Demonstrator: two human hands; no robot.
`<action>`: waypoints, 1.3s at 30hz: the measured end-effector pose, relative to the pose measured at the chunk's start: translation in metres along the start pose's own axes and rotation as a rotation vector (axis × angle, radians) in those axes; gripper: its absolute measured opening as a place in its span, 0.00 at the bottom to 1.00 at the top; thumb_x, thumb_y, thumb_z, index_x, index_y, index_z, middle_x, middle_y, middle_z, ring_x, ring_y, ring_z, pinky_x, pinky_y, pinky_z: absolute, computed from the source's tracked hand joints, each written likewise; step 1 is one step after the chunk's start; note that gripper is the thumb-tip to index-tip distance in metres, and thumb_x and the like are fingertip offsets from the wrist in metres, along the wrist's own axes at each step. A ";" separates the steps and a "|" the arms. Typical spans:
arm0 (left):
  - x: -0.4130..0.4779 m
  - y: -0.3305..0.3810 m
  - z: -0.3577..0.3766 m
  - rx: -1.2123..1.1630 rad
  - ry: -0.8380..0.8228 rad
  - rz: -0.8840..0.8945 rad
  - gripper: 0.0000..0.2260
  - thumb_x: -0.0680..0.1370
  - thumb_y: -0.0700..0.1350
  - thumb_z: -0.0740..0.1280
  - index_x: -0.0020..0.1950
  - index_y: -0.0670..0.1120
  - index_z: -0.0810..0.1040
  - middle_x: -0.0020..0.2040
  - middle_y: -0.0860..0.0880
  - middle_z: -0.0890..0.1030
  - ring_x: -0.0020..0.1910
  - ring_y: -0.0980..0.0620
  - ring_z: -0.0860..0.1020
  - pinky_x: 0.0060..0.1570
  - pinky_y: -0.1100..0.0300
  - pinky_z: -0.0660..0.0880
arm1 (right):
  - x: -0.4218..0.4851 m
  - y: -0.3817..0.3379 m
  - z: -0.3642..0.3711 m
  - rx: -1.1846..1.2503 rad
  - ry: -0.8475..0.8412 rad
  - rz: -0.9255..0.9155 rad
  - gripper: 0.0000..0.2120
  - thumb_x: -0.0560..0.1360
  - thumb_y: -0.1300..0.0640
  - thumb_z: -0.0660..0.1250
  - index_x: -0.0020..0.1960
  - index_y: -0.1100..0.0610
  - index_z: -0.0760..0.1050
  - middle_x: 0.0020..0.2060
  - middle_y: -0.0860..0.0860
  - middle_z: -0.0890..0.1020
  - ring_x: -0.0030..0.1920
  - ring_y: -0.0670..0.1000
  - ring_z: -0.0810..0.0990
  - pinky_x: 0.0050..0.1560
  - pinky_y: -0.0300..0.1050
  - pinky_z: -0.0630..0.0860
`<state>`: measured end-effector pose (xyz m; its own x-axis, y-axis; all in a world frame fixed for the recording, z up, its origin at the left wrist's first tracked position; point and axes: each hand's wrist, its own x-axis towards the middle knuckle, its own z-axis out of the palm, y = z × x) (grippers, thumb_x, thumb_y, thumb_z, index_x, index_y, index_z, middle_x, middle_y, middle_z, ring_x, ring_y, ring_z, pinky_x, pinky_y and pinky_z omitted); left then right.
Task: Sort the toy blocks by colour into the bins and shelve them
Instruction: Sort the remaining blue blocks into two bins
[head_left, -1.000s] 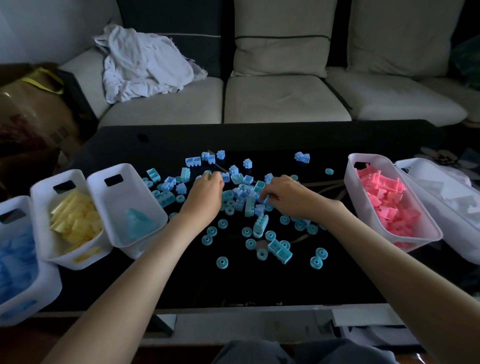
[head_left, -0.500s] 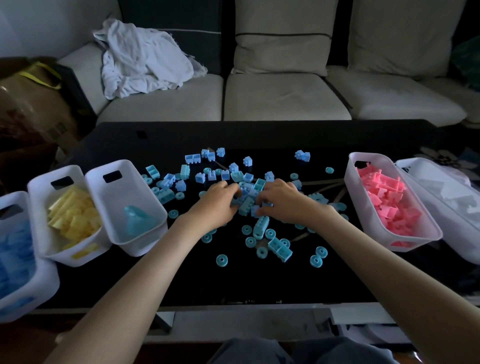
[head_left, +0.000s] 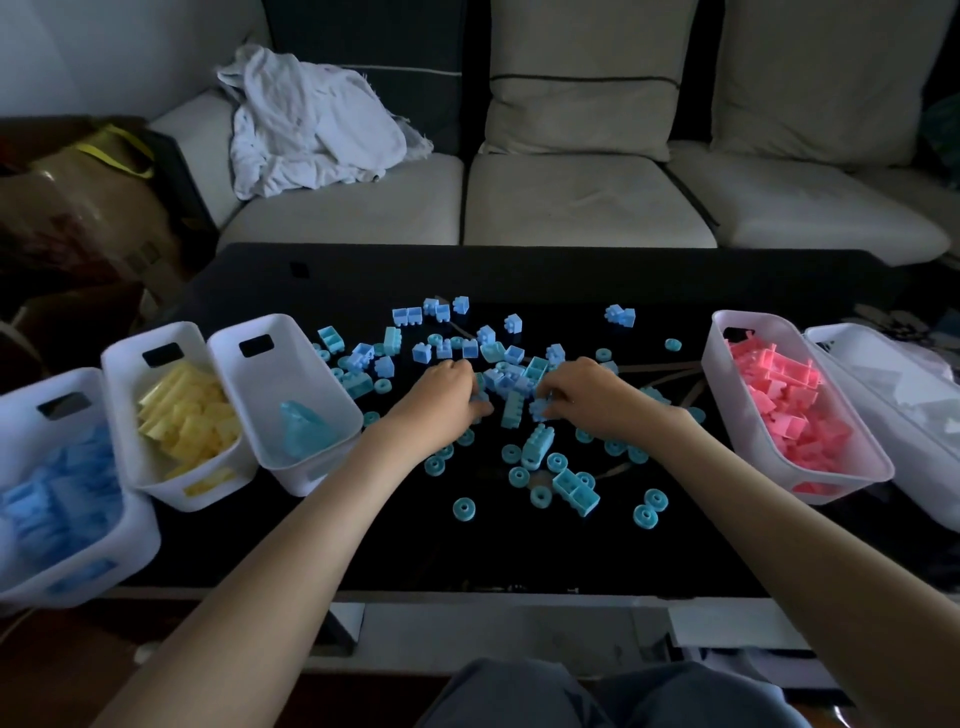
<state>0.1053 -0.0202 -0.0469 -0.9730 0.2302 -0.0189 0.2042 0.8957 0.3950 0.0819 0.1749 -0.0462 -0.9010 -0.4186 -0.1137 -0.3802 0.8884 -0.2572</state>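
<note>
Loose blue and teal blocks (head_left: 511, 358) and small teal rings (head_left: 464, 508) lie scattered over the middle of the black table (head_left: 363, 551). My left hand (head_left: 441, 397) and my right hand (head_left: 582, 395) sit knuckles-up in the pile, fingers curled down over blocks; what each one holds is hidden. Left of the pile stands a white bin (head_left: 244, 384) with a few teal pieces, then a bin of yellow blocks (head_left: 124, 410), then a bin of blue blocks (head_left: 21, 431). A bin of pink blocks (head_left: 719, 374) stands on the right.
A further white bin (head_left: 883, 405) with pale pieces sits at the far right edge. Behind the table is a light sofa (head_left: 587, 202) with a crumpled white cloth (head_left: 311, 119). A brown bag (head_left: 88, 208) stands at the left.
Both hands have drawn closer together into the middle of the block pile, the left one sliding right and toward me. The bins have not moved on the table.
</note>
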 end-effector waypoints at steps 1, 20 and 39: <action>-0.004 0.001 -0.002 -0.002 -0.014 -0.013 0.12 0.79 0.49 0.64 0.55 0.41 0.71 0.49 0.47 0.73 0.46 0.51 0.72 0.42 0.62 0.66 | 0.001 -0.001 0.003 -0.046 0.007 -0.007 0.11 0.78 0.54 0.63 0.58 0.56 0.76 0.45 0.47 0.74 0.56 0.51 0.73 0.58 0.47 0.67; -0.111 -0.063 -0.091 -0.076 0.514 -0.131 0.10 0.79 0.44 0.63 0.58 0.41 0.74 0.54 0.45 0.78 0.53 0.47 0.76 0.42 0.66 0.61 | 0.014 -0.181 -0.013 0.385 0.238 -0.276 0.10 0.76 0.64 0.64 0.57 0.62 0.75 0.47 0.59 0.80 0.48 0.54 0.77 0.41 0.37 0.65; -0.211 -0.171 -0.135 -0.123 0.296 -0.554 0.15 0.76 0.36 0.62 0.63 0.42 0.72 0.55 0.46 0.73 0.54 0.49 0.74 0.47 0.57 0.72 | 0.053 -0.344 0.051 0.108 -0.006 -0.578 0.21 0.79 0.57 0.60 0.71 0.54 0.63 0.67 0.54 0.68 0.68 0.56 0.62 0.65 0.51 0.59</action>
<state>0.2608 -0.2733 0.0136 -0.9229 -0.3851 -0.0030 -0.3344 0.7975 0.5022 0.1760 -0.1622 -0.0126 -0.5527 -0.8306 0.0687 -0.7855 0.4916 -0.3758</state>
